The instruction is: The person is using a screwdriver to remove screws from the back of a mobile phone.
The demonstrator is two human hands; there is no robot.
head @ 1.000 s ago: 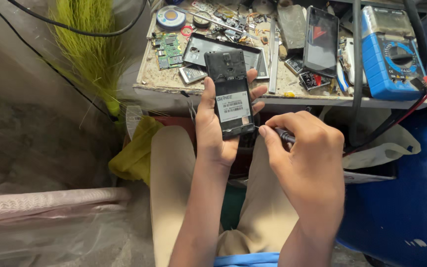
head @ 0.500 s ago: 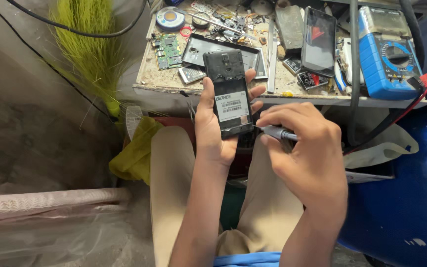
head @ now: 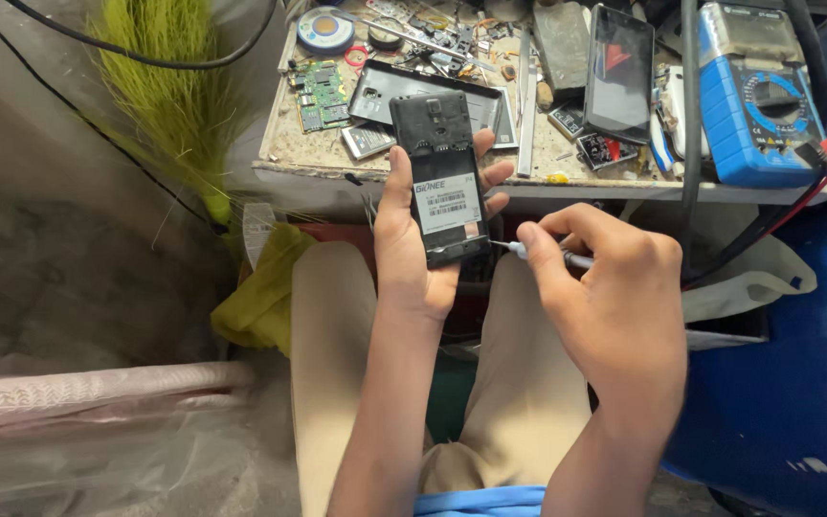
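My left hand (head: 412,251) holds a black phone (head: 438,177) upright with its back cover off, so the battery with a white label faces me. My right hand (head: 613,299) grips a thin silver screwdriver (head: 546,255) whose tip touches the phone's lower right corner. Both hands are above my lap, just in front of the bench edge.
A cluttered workbench (head: 385,175) carries a blue multimeter (head: 756,94) with red and black leads, a dark phone screen (head: 618,74), a green circuit board (head: 321,95), a phone frame (head: 383,94) and small parts. A yellow-green broom (head: 167,96) and a yellow cloth (head: 262,287) are at left.
My right hand has shifted right and down a little, and the screwdriver tip now meets the phone's lower right corner. The phone is held slightly lower than before.
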